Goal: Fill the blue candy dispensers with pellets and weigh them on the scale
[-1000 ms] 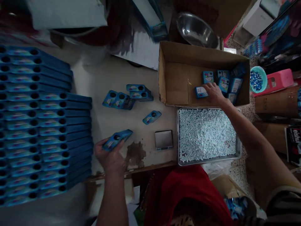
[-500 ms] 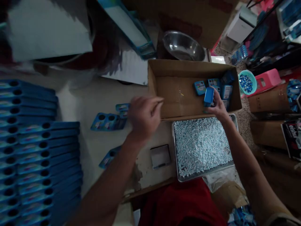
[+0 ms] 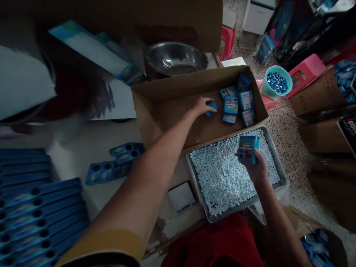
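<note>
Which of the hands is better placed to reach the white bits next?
Probably the right: the right hand holds a box over the white bits, while the left hand is around a blue piece in the carton.

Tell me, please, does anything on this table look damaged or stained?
Yes: near the scale, a dark, ragged patch breaks the pale tabletop. It looks worn or stained; I cannot tell which.

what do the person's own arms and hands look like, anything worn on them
Both the left hand and the right hand are bare, with no gloves and no watch visible. The left arm's sleeve shows a mustard-yellow band with a black one beside it. The right forearm is uncovered where it shows; its sleeve is out of view.
</note>
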A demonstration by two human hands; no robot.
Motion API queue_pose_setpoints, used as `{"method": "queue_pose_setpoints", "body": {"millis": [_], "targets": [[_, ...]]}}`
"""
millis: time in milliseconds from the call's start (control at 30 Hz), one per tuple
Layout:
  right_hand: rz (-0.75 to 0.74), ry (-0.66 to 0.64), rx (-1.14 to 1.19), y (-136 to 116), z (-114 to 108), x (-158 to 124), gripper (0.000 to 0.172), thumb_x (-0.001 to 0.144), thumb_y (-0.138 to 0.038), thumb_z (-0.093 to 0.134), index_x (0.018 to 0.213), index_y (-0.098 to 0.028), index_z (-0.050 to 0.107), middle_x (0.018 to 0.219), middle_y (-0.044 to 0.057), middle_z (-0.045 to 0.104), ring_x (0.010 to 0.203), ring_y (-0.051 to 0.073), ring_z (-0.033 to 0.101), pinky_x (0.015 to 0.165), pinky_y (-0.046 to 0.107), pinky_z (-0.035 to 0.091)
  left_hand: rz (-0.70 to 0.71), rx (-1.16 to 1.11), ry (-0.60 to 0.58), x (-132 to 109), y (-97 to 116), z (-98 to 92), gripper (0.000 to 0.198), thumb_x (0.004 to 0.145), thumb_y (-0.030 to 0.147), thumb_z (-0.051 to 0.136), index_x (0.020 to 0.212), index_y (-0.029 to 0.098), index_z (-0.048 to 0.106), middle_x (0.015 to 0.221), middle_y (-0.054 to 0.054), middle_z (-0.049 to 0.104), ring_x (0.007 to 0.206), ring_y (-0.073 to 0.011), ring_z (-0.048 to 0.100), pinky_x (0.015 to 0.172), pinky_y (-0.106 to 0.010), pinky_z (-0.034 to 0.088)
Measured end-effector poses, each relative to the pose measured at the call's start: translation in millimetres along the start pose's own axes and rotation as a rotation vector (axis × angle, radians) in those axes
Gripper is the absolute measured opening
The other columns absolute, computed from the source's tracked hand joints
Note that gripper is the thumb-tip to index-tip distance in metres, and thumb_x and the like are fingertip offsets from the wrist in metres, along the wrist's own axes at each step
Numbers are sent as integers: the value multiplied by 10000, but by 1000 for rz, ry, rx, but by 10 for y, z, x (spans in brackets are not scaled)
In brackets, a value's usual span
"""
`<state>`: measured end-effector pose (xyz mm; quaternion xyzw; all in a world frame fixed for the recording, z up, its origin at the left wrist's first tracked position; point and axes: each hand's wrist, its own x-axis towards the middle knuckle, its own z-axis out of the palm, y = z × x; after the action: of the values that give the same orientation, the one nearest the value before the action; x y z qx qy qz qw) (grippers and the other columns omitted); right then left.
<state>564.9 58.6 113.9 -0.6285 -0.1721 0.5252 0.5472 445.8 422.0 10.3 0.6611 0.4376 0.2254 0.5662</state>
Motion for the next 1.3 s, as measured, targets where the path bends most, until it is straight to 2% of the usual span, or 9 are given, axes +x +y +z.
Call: {"method": "queue_pose_setpoints", "body": {"millis": [100,267,433,533,700,867,1067,1233,1300], "targets": [[81,-97,47,-62,-80,-27,446,950,-623,574,1264,-318,660,1218,114,782,992,344,815,870,579,684,-109,-392,-48,-499,206,-278,579,715,525,876,1164,167,811,1095,-152,772,1127,-375,727,1057,-595,581],[15,-213,-194,-314,-38,5,671,860,-497,722,1491,-327,573,1161,85,759,958,295,769,815,500,671,-98,-798,5,-1450,657,-362,722,781,739,778,1247,188,760,1233,-188,783,1305,-418,713,1043,-639,607],[-380,-76,-731,-654,-33,-164,820,691,-290,846,1479,-318,624,1435,131,614,1267,366,636,1107,617,565,-232,-954,247,-2069,870,-75,476,695,312,867,1144,203,751,1155,-91,824,1201,-335,773,990,-502,692],[-647,-55,-1032,-920,-88,-326,689,683,-199,847,1351,-288,702,1405,146,580,1328,395,574,1172,630,518,-292,-1117,377,-2401,831,169,323,786,330,868,1057,223,730,1044,-36,835,1035,-243,814,854,-361,719],[-732,-210,-1159,-1224,-180,-507,680,701,-154,856,1341,-307,684,1358,117,603,1311,384,591,1128,592,558,-518,-1250,328,-2894,689,588,296,926,437,860,993,199,696,831,-7,785,704,-141,763,620,-220,640],[-656,-380,-976,-1044,-272,-497,1069,646,-124,867,1617,-300,455,1516,122,605,1397,393,584,1192,609,513,-528,-1176,199,-3112,705,1118,303,995,469,787,1086,184,740,996,-45,808,788,-136,758,653,-206,611],[-458,-349,-690,-652,-426,-524,953,668,-211,885,1552,-299,540,1451,101,628,1246,308,659,1059,492,592,-132,-623,408,-3281,786,1764,370,861,510,862,1074,218,779,1167,-49,772,1111,-215,719,963,-298,589],[-399,-281,-657,-394,-453,-571,974,608,-264,946,1514,-293,589,1343,90,623,1206,314,639,1008,486,593,-222,-523,695,-3405,823,1888,524,892,688,765,1035,190,685,882,-11,711,795,-168,673,769,-269,534],[-348,-209,-587,-266,-453,-571,987,578,-312,975,1490,-287,596,1368,93,614,1209,317,639,988,478,597,-240,-416,652,-3489,799,1809,632,951,807,625,1012,183,706,911,-49,734,872,-205,708,822,-304,556]]}}
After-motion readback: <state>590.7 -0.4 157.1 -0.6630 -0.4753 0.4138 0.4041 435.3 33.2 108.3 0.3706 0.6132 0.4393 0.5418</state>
